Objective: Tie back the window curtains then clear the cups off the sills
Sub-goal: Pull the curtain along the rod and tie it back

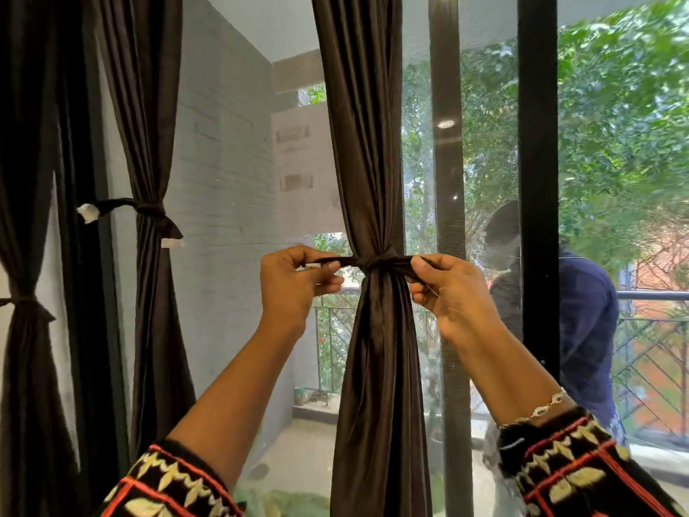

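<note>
A dark brown curtain hangs vertically at centre, cinched midway by a tie-back running horizontally. The left hand and right hand, both raised with forearms angled upward, each pinch one end of it, pulling outward. Two tied curtains hang left.

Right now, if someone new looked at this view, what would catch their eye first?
First, dead centre, the left hand and right hand pulling the ends of a dark tie knotted around the brown curtain. Then the two curtains on the left, already tied back, and a person in dark blue outside on the balcony, right of the black window frame.
</note>
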Demonstrator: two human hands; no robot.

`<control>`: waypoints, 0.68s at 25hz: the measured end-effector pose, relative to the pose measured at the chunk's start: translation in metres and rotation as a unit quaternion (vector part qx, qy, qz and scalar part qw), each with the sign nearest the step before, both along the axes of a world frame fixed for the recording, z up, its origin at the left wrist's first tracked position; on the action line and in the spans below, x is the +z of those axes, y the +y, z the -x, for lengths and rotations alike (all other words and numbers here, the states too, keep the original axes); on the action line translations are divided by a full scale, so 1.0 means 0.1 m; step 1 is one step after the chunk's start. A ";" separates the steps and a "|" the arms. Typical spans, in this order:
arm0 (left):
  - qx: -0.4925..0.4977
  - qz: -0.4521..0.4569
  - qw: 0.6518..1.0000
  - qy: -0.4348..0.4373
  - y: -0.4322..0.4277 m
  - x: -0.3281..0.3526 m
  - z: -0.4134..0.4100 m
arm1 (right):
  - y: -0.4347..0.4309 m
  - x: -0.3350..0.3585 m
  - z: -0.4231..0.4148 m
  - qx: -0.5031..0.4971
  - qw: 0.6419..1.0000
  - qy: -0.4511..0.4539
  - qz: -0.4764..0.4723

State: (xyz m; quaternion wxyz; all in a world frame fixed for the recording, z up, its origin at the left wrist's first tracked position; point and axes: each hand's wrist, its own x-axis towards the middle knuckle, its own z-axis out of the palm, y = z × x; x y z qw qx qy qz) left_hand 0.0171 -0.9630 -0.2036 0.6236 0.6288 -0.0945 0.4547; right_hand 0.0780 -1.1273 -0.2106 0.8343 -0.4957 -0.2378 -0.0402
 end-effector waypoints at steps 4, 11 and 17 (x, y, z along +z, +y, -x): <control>0.000 0.043 0.999 -0.014 -0.07 -0.12 -0.10 | 0.00 -0.06 -0.07 -0.026 1.000 0.007 -0.011; 0.109 -0.084 0.990 -0.020 -0.26 -0.67 -0.19 | 0.12 -0.50 -0.09 -0.189 0.965 -0.128 0.130; 0.315 -0.296 0.901 -0.020 -0.40 -1.34 -0.16 | 0.23 -1.29 0.01 -0.365 0.844 -0.269 0.286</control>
